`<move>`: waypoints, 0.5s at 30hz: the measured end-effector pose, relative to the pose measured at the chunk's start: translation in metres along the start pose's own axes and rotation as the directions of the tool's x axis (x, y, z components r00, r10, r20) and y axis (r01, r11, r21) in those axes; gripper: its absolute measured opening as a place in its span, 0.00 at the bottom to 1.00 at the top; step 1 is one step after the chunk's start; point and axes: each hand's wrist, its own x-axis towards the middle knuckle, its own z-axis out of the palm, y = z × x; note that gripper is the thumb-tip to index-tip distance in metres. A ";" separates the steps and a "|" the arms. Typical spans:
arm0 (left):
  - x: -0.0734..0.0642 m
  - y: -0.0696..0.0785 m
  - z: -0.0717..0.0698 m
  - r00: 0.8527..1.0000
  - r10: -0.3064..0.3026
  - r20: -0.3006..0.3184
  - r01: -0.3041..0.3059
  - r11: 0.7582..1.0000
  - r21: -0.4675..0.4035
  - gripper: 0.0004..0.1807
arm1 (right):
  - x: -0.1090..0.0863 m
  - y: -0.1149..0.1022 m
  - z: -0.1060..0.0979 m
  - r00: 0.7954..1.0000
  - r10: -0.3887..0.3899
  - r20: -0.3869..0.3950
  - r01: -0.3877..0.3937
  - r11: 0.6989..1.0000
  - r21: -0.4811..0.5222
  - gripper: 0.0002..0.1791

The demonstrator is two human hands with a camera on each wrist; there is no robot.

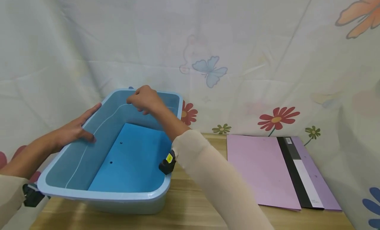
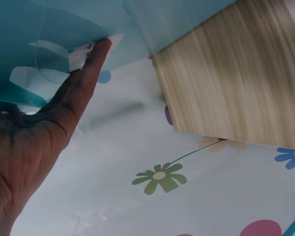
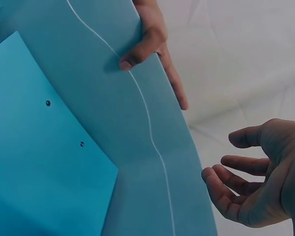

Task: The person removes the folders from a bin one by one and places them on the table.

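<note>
A light blue plastic bin stands on the left of the table, slightly tilted in the head view. A flat blue folder with two small rivets lies inside it. My left hand grips the bin's left wall, thumb inside and fingers outside; the left wrist view shows those fingers against the outer wall beside a white label. Above the bin's far end is my right hand. The right wrist view shows this hand with loosely bent fingers and nothing in them, just beside the rim.
To the right on the wooden table lie a pink folder and a purple folder with a black spine and white label strip. A white curtain printed with flowers and butterflies hangs close behind the table.
</note>
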 end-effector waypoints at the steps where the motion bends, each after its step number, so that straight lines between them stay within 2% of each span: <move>1: 0.000 0.000 0.000 1.000 -0.001 0.001 0.001 1.000 -0.002 0.73 | 0.001 -0.001 0.005 1.000 0.006 -0.003 -0.006 1.000 -0.010 0.14; 8: 0.001 0.003 0.002 1.000 -0.008 0.003 0.008 1.000 -0.005 0.72 | 0.010 -0.008 0.042 0.994 0.093 -0.052 -0.097 0.992 -0.077 0.12; 15: 0.003 0.008 0.008 1.000 -0.013 0.014 0.013 0.999 -0.037 0.71 | 0.014 -0.009 0.066 0.980 0.194 -0.044 -0.199 0.964 -0.178 0.24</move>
